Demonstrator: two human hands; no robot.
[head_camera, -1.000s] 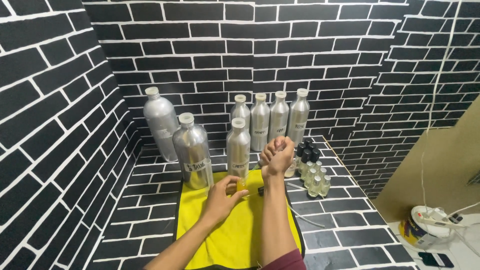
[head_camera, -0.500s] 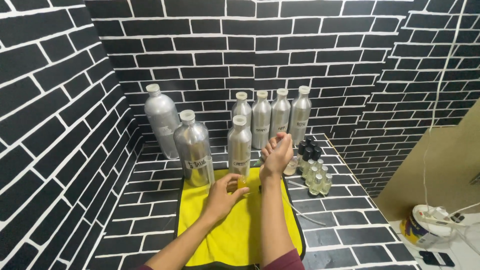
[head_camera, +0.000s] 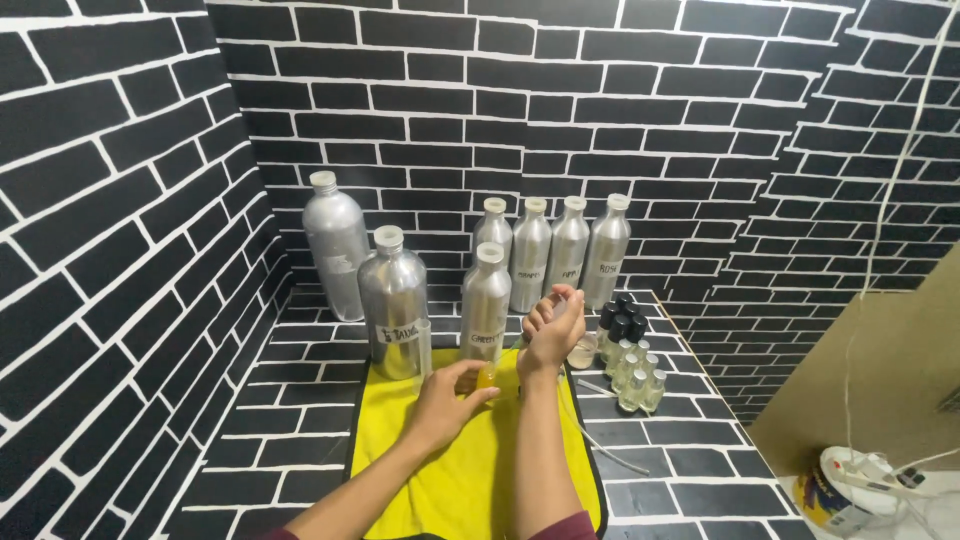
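Note:
My left hand (head_camera: 447, 402) rests on the yellow cloth (head_camera: 470, 475) and is closed around a small glass bottle (head_camera: 487, 377) of yellow liquid. My right hand (head_camera: 552, 330) hovers just above and to the right of it, fingers pinched on a small clear dropper-like tool (head_camera: 562, 300) that is mostly hidden. A tall silver metal bottle (head_camera: 485, 295) with a white cap stands directly behind the small bottle.
More silver bottles stand at the back: two large ones (head_camera: 394, 300) on the left and a row (head_camera: 567, 245) against the brick wall. A cluster of small glass vials (head_camera: 632, 368) and a small beaker (head_camera: 583, 351) sit to the right. A clear tube (head_camera: 600, 445) lies on the counter.
The view has tilted and shifted a little. My right hand has dropped slightly toward the small bottle. My left hand keeps its hold.

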